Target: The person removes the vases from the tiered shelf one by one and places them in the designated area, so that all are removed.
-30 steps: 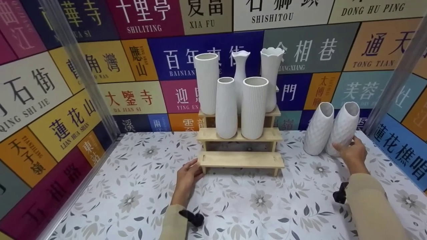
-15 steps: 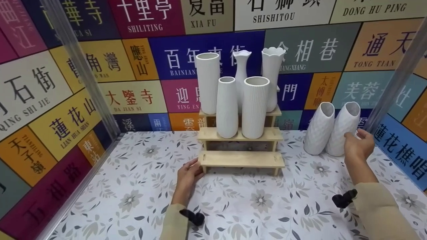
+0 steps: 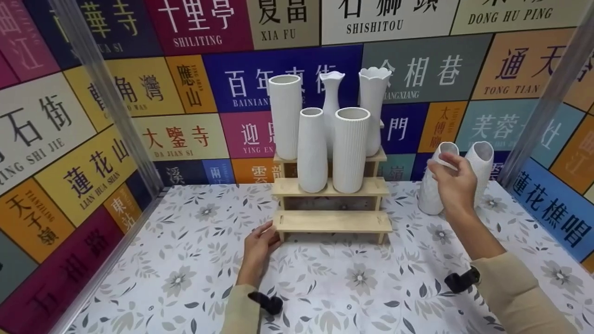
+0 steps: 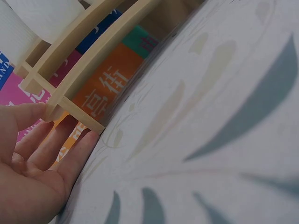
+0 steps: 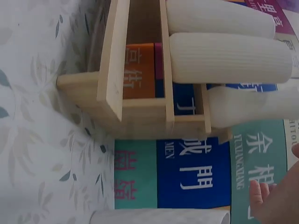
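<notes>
A three-step wooden display stand (image 3: 332, 221) stands on the table, its lowest step bare. My left hand (image 3: 257, 248) holds the stand's front left corner; in the left wrist view the thumb meets the step end and the fingers lie around the leg (image 4: 83, 114). At the right, two white vases with a diamond-like texture stand side by side, the left vase (image 3: 428, 197) and the right vase (image 3: 485, 162). My right hand (image 3: 457, 185) is raised in front of them with fingers loosely bent and nothing held. It partly hides both; whether it touches one, I cannot tell.
The middle step carries a smooth tapered vase (image 3: 312, 153) and a ribbed vase (image 3: 351, 153). On the top step are a cylindrical vase (image 3: 285, 116), a slim-necked vase (image 3: 331, 99) and a scalloped-rim vase (image 3: 374, 111). A flower-print cloth (image 3: 185, 260) covers the table before a sign-patterned wall.
My right hand has let go of the right textured vase, lifted off it and moved left in front of the left one. The left hand stays at the stand's corner.
</notes>
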Motion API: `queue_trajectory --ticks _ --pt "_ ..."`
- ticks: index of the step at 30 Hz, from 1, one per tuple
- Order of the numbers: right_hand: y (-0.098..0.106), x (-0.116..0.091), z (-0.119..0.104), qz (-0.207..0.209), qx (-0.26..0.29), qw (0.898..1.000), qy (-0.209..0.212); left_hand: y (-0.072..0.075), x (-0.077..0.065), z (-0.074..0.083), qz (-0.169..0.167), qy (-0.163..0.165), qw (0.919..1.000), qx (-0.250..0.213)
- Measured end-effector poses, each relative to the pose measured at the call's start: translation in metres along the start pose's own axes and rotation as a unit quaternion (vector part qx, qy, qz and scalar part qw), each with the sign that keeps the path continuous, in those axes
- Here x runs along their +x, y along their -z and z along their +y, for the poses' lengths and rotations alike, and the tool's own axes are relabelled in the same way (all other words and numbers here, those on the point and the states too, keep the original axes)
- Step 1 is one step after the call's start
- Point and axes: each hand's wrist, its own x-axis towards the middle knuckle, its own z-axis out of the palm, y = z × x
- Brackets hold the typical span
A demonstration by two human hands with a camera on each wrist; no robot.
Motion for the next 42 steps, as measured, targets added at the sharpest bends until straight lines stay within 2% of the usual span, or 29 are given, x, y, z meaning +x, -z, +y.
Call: queue_trajectory --ticks 3,6,11,19,25,32,38,42 --pt "-0.012 -0.008 -0.001 -0.039 -0.060 0.997 0.031 0.000 0.000 -0.001 -0.002 -0.005 1.0000 -0.001" --pt "-0.026 -0.013 0.000 -0.068 -0.086 0.992 0.066 0.000 0.000 0.000 0.000 -0.006 0.9999 -0.009" --pt "-0.053 -0.017 0.002 -0.109 -0.092 0.985 0.101 0.000 0.000 -0.002 0.001 -0.004 0.9998 -0.022" --pt "-0.095 -0.018 0.010 -0.152 -0.091 0.978 0.107 0.002 -0.002 -0.001 0.001 -0.004 0.9997 -0.025" --pt "-0.116 -0.016 0.017 -0.146 -0.098 0.980 0.095 0.002 -0.001 -0.001 -0.006 -0.004 0.9996 -0.029" --pt "-0.136 -0.011 0.025 -0.138 -0.083 0.984 0.075 0.002 0.000 -0.001 -0.002 -0.006 0.9999 -0.009" --pt "-0.145 -0.007 0.034 -0.145 -0.057 0.984 0.086 0.001 0.000 -0.002 -0.001 -0.004 1.0000 -0.006" --pt "-0.146 -0.006 0.036 -0.135 -0.068 0.984 0.090 0.000 0.001 -0.002 0.006 0.007 0.9999 0.004"
